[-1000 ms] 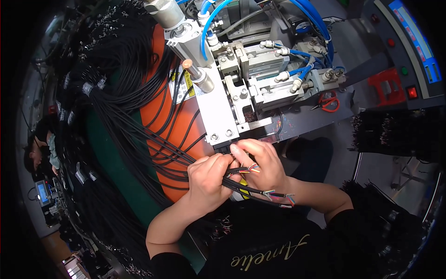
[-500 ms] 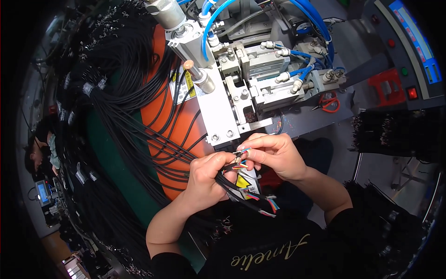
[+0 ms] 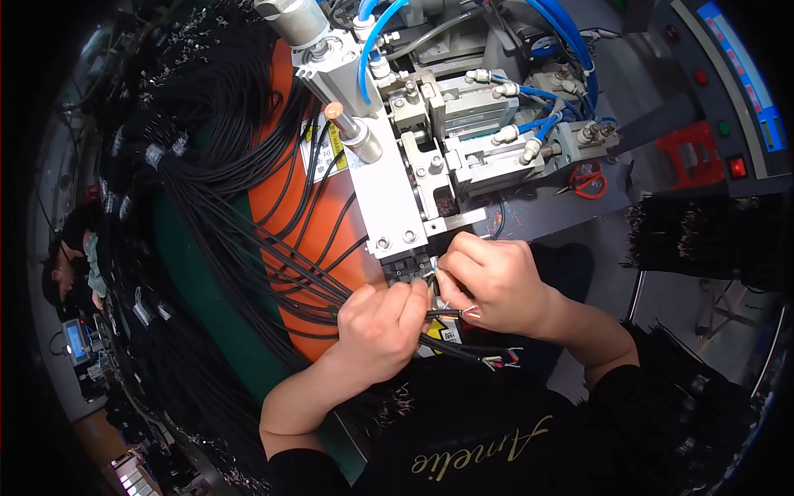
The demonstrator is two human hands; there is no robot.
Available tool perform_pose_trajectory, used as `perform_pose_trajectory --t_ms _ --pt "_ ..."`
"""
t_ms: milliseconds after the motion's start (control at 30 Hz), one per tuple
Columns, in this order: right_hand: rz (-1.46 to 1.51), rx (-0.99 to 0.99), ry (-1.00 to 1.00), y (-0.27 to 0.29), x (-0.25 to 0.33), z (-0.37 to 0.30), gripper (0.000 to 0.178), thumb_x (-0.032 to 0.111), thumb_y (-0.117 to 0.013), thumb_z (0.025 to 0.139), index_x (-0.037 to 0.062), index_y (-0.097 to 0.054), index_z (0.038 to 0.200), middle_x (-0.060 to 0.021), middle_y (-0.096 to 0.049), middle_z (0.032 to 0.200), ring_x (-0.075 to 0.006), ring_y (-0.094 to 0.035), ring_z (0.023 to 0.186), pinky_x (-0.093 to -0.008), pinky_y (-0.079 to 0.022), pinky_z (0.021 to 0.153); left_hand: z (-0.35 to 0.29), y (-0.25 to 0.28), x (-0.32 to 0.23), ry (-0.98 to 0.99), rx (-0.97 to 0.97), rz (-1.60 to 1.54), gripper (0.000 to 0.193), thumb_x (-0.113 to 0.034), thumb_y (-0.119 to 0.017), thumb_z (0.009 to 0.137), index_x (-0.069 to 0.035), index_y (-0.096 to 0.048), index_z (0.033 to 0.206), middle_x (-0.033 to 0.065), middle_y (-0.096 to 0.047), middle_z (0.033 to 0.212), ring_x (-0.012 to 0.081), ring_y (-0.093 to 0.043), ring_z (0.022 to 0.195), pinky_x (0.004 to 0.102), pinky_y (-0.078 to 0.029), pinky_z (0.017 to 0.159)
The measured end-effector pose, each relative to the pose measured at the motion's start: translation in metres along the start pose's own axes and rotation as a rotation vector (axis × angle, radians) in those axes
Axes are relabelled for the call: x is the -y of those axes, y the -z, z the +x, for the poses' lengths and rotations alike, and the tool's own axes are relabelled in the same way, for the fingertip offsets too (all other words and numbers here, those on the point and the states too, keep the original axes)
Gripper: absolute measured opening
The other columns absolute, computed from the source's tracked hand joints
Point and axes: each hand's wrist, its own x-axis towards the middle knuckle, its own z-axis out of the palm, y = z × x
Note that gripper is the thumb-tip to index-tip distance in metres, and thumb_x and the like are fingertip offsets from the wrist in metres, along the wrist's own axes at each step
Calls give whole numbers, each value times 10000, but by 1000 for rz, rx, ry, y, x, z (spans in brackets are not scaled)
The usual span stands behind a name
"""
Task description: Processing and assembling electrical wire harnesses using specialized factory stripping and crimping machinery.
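Note:
My left hand (image 3: 380, 326) is closed round several black cables below the machine's front plate. Out past its fingers, cable ends (image 3: 500, 360) with stripped coloured wires stick out to the right. Another cable end with thin coloured wires (image 3: 470, 312) shows just under my right hand. My right hand (image 3: 492, 285) pinches thin wires (image 3: 433, 266) at a cable's end, right at the dark jaw (image 3: 407, 268) under the plate. Both hands' fingertips nearly meet there, and the fingers hide most of the wires.
The pneumatic machine (image 3: 385, 186) with blue hoses stands ahead. Black cables (image 3: 215, 190) spread over an orange surface (image 3: 306, 248) at left. Red-handled pliers (image 3: 587, 182) lie at right, below a control panel (image 3: 740, 91). Another cable bundle (image 3: 703, 240) hangs far right. A person is at far left.
Both hands have come together at the jaw under the plate, with the wires now up against it. The left hand has turned knuckles-up, and the loose cable ends have swung right.

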Motion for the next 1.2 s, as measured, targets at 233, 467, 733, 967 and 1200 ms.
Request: perform_pose_trajectory --t_ms 233,467,733,967,1200 --pt "-92 53 -57 -2 -3 -2 73 72 -677 779 35 -620 806 -81 -561 745 -258 -591 548 -355 -472 480 4 -1 6 1 -109 -22 450 -48 -618 699 10 -645 1144 57 -544 851 208 -570 716 328 -470 643" --pt "-64 -3 -54 -8 -4 -5 100 79 -688 773 30 -621 830 -84 -565 757 -263 -592 546 -364 -473 481 5 1 5 10 -40 -56 456 -43 -604 709 20 -642 1159 63 -535 866 211 -565 751 327 -475 656" --pt "-163 107 -81 0 1 0 87 70 -692 768 38 -633 823 -80 -571 754 -257 -590 533 -365 -470 470 13 7 5 -75 55 16 431 -71 -595 754 11 -637 1174 67 -521 875 210 -558 758 334 -472 652" --pt "8 -172 -32 -13 -6 -7 89 47 -700 772 36 -652 846 -96 -635 804 -250 -584 520 -356 -476 470 14 6 6 -66 55 63 436 -67 -623 725 -1 -645 1156 75 -545 917 220 -558 775 342 -476 672" --pt "374 59 -395 -11 -15 -7 96 16 -701 800 -4 -670 888 -68 -636 762 -115 -554 501 -255 -420 466 -13 5 25 31 -128 -52 469 -10 -667 643 -10 -660 1113 97 -594 987 244 -597 841 352 -457 678"
